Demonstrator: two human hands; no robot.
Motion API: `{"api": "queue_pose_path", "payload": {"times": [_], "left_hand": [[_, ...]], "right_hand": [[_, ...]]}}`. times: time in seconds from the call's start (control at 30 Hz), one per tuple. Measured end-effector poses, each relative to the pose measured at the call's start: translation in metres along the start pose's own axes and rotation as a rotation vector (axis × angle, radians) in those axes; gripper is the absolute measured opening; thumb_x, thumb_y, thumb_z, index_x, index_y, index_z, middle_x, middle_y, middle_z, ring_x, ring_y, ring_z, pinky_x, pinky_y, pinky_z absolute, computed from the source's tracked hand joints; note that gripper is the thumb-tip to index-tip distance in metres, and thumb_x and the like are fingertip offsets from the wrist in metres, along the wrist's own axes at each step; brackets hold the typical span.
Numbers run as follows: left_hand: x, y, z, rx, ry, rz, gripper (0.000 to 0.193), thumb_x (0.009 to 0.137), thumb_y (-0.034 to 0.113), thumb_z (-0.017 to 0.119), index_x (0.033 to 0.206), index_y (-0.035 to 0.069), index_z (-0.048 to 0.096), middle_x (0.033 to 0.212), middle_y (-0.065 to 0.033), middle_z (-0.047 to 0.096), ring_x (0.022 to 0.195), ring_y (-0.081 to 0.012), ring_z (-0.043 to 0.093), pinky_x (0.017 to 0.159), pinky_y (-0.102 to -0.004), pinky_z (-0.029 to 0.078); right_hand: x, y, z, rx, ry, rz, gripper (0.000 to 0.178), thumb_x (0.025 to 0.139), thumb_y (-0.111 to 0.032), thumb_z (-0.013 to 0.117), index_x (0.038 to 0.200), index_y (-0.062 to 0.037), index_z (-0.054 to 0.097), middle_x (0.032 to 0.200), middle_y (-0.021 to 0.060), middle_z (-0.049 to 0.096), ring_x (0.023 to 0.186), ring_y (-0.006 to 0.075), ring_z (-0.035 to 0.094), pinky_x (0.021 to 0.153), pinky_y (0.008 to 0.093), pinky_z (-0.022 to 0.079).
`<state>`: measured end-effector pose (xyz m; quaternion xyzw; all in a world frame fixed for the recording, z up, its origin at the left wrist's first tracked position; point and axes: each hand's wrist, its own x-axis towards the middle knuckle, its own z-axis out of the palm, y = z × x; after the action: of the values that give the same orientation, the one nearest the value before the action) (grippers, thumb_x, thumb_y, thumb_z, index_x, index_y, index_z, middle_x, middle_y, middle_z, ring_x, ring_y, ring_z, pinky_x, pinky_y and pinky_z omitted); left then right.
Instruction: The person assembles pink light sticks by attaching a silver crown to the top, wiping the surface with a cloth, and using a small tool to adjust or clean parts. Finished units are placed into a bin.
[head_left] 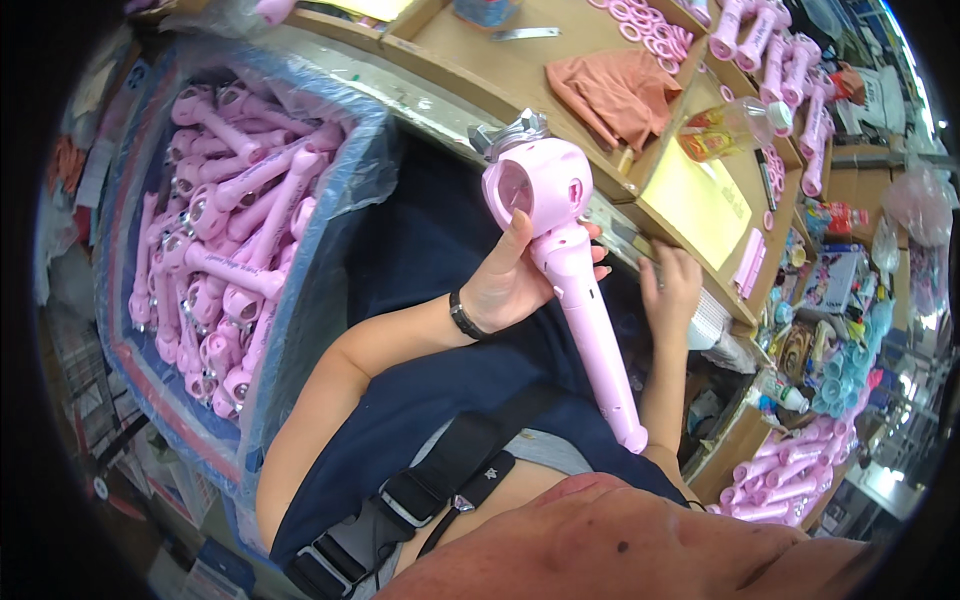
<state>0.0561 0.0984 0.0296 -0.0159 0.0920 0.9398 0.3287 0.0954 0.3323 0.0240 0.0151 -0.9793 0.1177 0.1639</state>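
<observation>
My left hand point(515, 270), with a dark band on its wrist, is closed around the neck of a pink toy wand point(590, 340). The wand tilts, its round hollow head up and its handle running down to the right across my front. A silver crown-shaped piece sits on top of the head. My thumb rests by the round opening. My right hand point(672, 290) is at the workbench edge, right of the wand and apart from it. Its fingers are curled; whatever they may hold is hidden.
A blue-lined bin point(345, 190) at left holds many pink wands. The cardboard-lined workbench point(430, 45) carries pink rings point(650, 30), an orange cloth point(620, 95), a bottle point(730, 130) and yellow paper point(695, 205). More pink wand parts point(790, 470) lie at lower right.
</observation>
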Motion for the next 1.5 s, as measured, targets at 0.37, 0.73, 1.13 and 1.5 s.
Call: {"api": "queue_pose_path", "payload": {"times": [0.37, 0.73, 1.13, 1.5], "left_hand": [[0.012, -0.013, 0.0, 0.037, 0.12, -0.115, 0.078, 0.079, 0.061, 0.06, 0.13, 0.005, 0.041, 0.121, -0.0173, 0.056, 0.109, -0.0313, 0.057, 0.1, -0.054, 0.041], [0.02, -0.015, 0.004, 0.082, 0.124, -0.127, 0.077, 0.081, 0.059, 0.059, 0.133, 0.006, 0.038, 0.122, -0.0156, 0.054, 0.111, -0.0304, 0.056, 0.098, -0.0516, 0.042], [0.021, -0.014, 0.001, 0.084, 0.107, -0.161, 0.081, 0.08, 0.059, 0.061, 0.136, 0.008, 0.035, 0.127, -0.0137, 0.049, 0.115, -0.0288, 0.052, 0.099, -0.0507, 0.041], [0.02, -0.015, 0.003, 0.102, 0.136, -0.141, 0.081, 0.081, 0.059, 0.06, 0.138, 0.007, 0.033, 0.128, -0.0147, 0.048, 0.115, -0.0297, 0.052, 0.099, -0.0511, 0.042]], "right_hand": [[-0.017, 0.034, 0.012, 0.334, 0.192, -0.099, 0.01, 0.08, -0.002, 0.067, 0.089, -0.003, 0.064, 0.089, 0.0103, 0.064, 0.084, 0.0252, 0.061, 0.074, 0.0319, 0.048], [0.083, -0.052, -0.025, 0.57, 0.134, -0.174, 0.026, 0.065, -0.01, 0.082, 0.078, -0.0061, 0.06, 0.069, 0.0038, 0.058, 0.056, 0.0156, 0.055, 0.055, 0.0259, 0.043], [0.097, -0.052, -0.021, 0.354, 0.175, -0.343, 0.034, 0.059, -0.017, 0.085, 0.077, -0.0101, 0.058, 0.068, 0.0022, 0.06, 0.061, 0.0192, 0.058, 0.059, 0.0298, 0.041], [0.093, -0.052, -0.022, 0.326, 0.207, -0.48, 0.032, 0.06, -0.016, 0.084, 0.077, -0.0111, 0.058, 0.069, 0.0014, 0.06, 0.06, 0.0177, 0.057, 0.06, 0.0295, 0.041]]}}
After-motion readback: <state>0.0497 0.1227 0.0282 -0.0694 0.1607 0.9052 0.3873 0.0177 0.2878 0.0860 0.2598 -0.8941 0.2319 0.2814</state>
